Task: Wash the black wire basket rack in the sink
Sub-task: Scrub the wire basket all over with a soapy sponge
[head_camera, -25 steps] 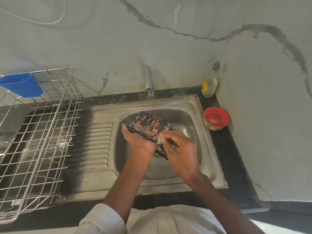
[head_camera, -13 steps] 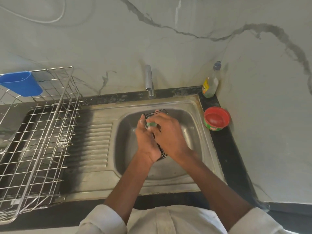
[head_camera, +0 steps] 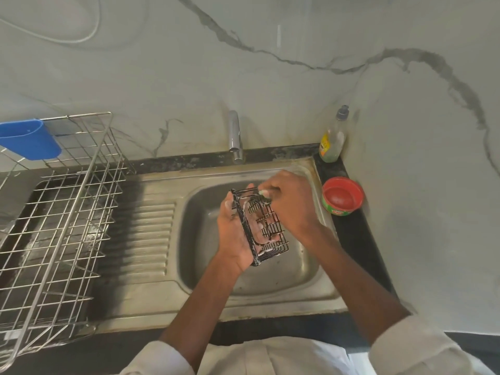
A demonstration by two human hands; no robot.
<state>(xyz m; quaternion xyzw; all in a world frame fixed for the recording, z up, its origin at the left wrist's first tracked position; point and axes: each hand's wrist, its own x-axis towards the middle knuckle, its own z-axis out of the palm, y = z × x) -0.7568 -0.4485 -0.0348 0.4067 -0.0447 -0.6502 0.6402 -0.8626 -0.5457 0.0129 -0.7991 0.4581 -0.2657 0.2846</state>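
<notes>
Item: soapy basket rack [head_camera: 261,226], cradled in my left hand [head_camera: 232,234] over sink [head_camera: 322,296]; right hand [head_camera: 288,204] pinches scrubber [head_camera: 264,193]. Risk: suds, slipping, rack dropped.

**White sleeves, bare forearms**

We see a person in a white garment. Both sleeves are pushed up, so the forearms are bare. The left sleeve [head_camera: 159,359] bunches in soft folds near the elbow, and the right sleeve [head_camera: 411,347] also. The left hand [head_camera: 234,234] and right hand [head_camera: 290,205] carry some white foam.

Black counter [head_camera: 354,234]: bottle [head_camera: 332,139], tub [head_camera: 342,196].
</notes>
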